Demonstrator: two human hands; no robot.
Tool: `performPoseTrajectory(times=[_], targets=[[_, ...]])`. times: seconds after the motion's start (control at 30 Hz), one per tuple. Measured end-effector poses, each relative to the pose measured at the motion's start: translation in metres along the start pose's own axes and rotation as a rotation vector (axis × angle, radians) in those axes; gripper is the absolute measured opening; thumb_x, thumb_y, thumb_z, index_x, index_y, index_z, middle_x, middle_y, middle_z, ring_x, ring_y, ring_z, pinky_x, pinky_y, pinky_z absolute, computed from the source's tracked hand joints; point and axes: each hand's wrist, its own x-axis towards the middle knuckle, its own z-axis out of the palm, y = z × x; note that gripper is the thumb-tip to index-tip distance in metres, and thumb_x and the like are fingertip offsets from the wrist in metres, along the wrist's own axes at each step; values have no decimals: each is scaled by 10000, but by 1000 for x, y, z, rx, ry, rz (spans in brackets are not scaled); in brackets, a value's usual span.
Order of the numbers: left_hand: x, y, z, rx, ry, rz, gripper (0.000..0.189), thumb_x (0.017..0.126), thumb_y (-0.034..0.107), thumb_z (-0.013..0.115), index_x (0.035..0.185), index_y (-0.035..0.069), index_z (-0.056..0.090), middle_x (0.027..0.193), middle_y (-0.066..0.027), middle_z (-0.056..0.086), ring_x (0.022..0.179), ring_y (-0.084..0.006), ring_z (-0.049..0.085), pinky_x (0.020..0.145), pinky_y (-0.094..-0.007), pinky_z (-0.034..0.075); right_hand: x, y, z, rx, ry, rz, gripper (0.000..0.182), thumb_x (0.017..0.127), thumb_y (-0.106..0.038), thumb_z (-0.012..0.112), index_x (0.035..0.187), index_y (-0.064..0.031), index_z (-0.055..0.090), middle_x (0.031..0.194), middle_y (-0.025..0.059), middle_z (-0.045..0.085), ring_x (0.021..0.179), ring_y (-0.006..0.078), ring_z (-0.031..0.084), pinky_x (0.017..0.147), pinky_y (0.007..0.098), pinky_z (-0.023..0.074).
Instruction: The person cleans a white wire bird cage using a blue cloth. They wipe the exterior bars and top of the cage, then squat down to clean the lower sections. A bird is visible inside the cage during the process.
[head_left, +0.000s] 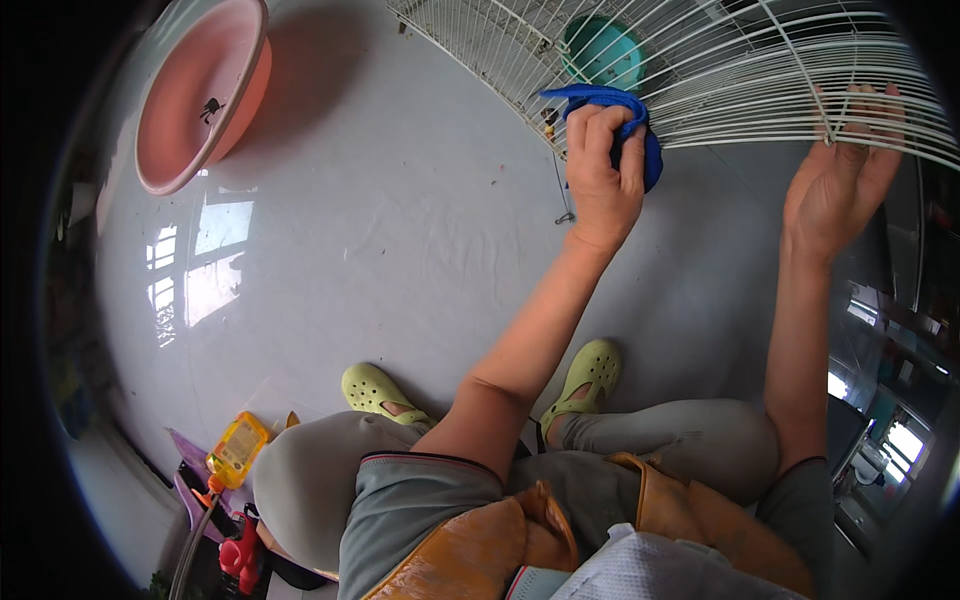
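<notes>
A white wire cage (720, 97) fills the upper right, lying at a slant above the floor. My left hand (609, 161) grips a blue cloth (652, 161) against the cage's lower edge bars. To the right, my right hand (836, 180) holds the rim wires of the cage, its fingers behind the bars and its thumb in front. Through the wires a green plastic basin (606, 52) shows, with small bits in it. Below the cloth a thin wire with a small hook (565, 217) hangs from the cage.
A pink plastic basin (244, 97) with a dark object inside is at the upper left. By my knee, at the lower left, are a yellow bottle (238, 448) and a red plastic item (240, 555). My feet in green clogs (596, 371) rest on the grey floor (420, 247).
</notes>
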Motion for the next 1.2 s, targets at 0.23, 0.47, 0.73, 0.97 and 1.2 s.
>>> performPoseTrajectory(times=[0.23,0.47,0.73,0.97,1.2], targets=[[-22,-46,-10,59,-3,-154,149,807,3,629,946,13,577,891,-127,554,836,-271,557,770,-329,445,0,2,-3,52,-2,13,568,899,-158,631,1339,39,331,1236,137,479,1132,200,514,976,404,463],[-30,-157,-80,303,-148,-598,226,845,191,642,979,14,600,833,-96,630,735,-218,604,723,-330,492,5,-2,-4,-25,-8,20,548,930,-171,585,1356,37,310,1247,134,462,1157,206,492,1013,441,446],[20,-35,-2,187,65,10,173,869,84,567,1036,53,535,1026,-143,533,927,-341,553,767,-366,473,2,5,-11,-31,34,23,511,923,-177,597,1340,5,364,1254,113,466,1137,198,497,1020,457,426],[-32,-144,-57,525,-257,-345,202,856,155,608,1016,37,569,946,-172,605,879,-359,588,784,-408,471,-2,-1,-4,-70,-11,-1,521,933,-178,577,1349,24,338,1268,141,452,1168,230,490,1033,484,413],[25,-122,-145,675,-489,-516,255,798,207,633,975,23,641,929,-208,669,900,-351,643,801,-403,496,-6,3,8,38,130,0,575,920,-224,580,1397,-16,336,1389,140,407,1257,223,423,1045,376,341]])
